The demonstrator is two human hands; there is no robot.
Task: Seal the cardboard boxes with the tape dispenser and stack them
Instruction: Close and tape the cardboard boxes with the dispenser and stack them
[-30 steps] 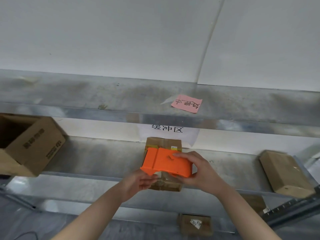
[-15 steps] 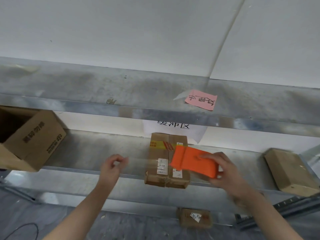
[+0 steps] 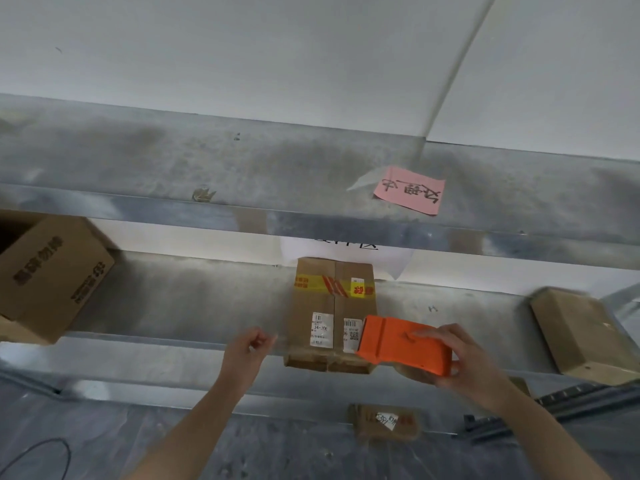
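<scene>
A small cardboard box with yellow tape and white labels lies on the middle metal shelf. My right hand grips the orange tape dispenser at the box's front right corner. My left hand, left of the box, pinches the free end of a clear tape strip stretched across the box's front towards the dispenser.
An open cardboard carton lies on its side at the shelf's left end. A closed brown box sits at the right end. Another small labelled box lies on the lower shelf. A pink note is stuck on the upper shelf.
My hands have pulled apart, left hand drawing the tape out leftward and the dispenser moving right off the box. In the last half second the tape has lowered towards the box's front.
</scene>
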